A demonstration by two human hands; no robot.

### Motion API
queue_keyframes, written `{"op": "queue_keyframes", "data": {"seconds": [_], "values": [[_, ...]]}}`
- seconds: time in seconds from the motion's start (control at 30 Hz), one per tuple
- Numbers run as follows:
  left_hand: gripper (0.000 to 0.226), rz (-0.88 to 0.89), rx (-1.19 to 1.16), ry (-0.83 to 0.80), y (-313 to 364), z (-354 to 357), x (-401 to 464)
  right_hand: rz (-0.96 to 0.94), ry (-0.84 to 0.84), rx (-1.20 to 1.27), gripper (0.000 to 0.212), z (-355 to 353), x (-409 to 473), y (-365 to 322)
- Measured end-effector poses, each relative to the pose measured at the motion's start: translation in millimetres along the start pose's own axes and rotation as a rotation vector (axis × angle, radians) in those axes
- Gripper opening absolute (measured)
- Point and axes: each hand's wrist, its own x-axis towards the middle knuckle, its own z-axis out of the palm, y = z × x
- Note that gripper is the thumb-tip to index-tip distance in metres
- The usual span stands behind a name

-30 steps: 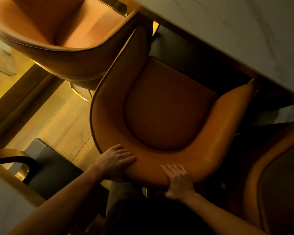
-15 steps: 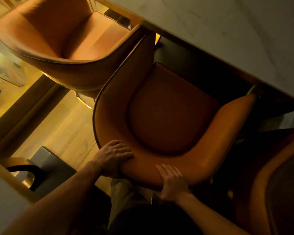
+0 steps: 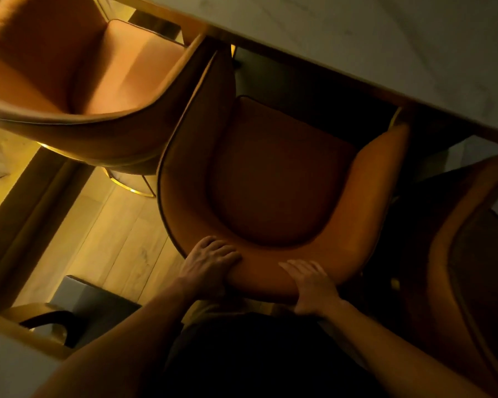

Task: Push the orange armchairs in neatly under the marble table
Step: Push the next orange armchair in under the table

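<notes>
Orange armchair [image 3: 273, 179] backrest nearest me: my left hand [image 3: 210, 262] grips its rim, right hand [image 3: 311, 285] presses flat, marble table [image 3: 385, 38] edge dead ahead.

Nothing readable here tbh, the shot's dim and a bit blurry. Can't make out any text, logo or number on the orange armchair [image 3: 270, 173] or the marble table [image 3: 385, 33].
</notes>
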Motion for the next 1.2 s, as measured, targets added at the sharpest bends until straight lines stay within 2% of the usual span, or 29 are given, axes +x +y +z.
{"op": "queue_keyframes", "data": {"seconds": [0.23,0.37,0.47,0.57,0.67,1.03,1.2], "values": [[0.081,0.018,-0.005,0.026,-1,0,1,0.193,0.062,0.01,0.105,7,-7,-35],[0.082,0.011,-0.027,-0.039,0,-4,2,0.252,0.142,0.08,0.105,16,-2,-55],[0.082,0.005,-0.011,-0.078,1,-7,6,0.273,0.211,0.13,0.114,23,6,-68],[0.083,0.005,-0.014,-0.08,1,-7,6,0.293,0.227,0.154,0.113,28,14,-74],[0.083,0.018,-0.037,-0.038,0,-4,6,0.267,0.204,0.164,0.108,26,16,-69],[0.089,0.058,-0.101,0.008,-2,-6,5,0.186,0.336,0.152,0.095,23,9,-69],[0.087,0.067,-0.06,0.025,-2,-9,4,0.144,0.43,0.153,0.089,31,10,-65]]}}
